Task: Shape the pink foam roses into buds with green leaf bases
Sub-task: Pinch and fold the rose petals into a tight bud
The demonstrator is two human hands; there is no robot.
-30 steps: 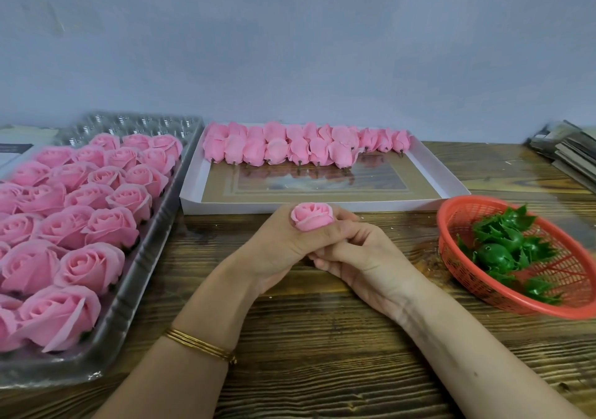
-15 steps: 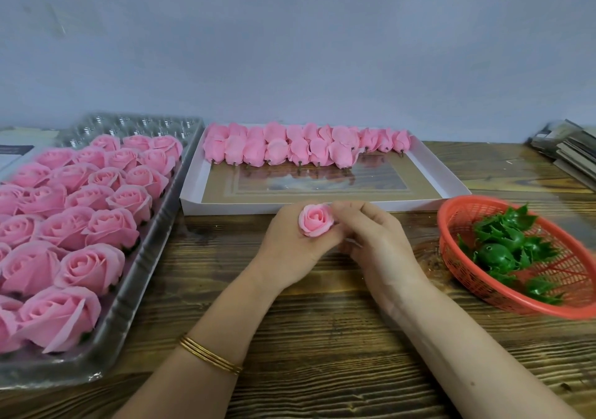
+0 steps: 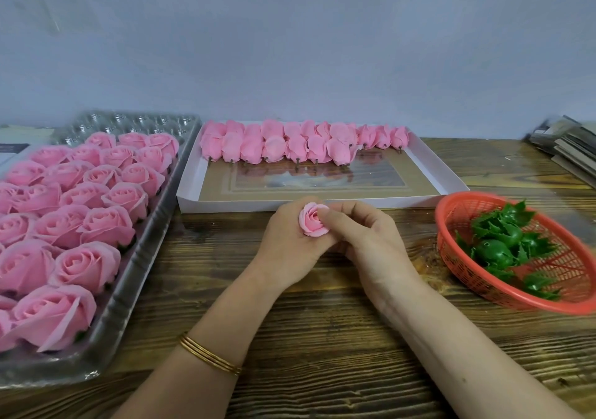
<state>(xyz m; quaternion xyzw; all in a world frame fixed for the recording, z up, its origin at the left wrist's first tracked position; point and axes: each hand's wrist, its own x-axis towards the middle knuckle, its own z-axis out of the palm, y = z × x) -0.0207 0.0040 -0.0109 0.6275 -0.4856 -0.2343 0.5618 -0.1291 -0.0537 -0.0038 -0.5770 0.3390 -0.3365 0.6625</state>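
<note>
Both hands meet over the wooden table [image 3: 322,338]: left hand [image 3: 287,247] cups the pink foam rose [image 3: 311,220] (petals upward), right hand [image 3: 364,238] fingers curled, pinching its side

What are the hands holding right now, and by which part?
One pink rose: the left hand wraps its left side and underside, and the right hand pinches its right petals.

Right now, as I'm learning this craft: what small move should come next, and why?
Probably squeeze the outer petals inward: the rose, gripped by left hand and right hand, looks more open than the closed buds in the white box.
</note>
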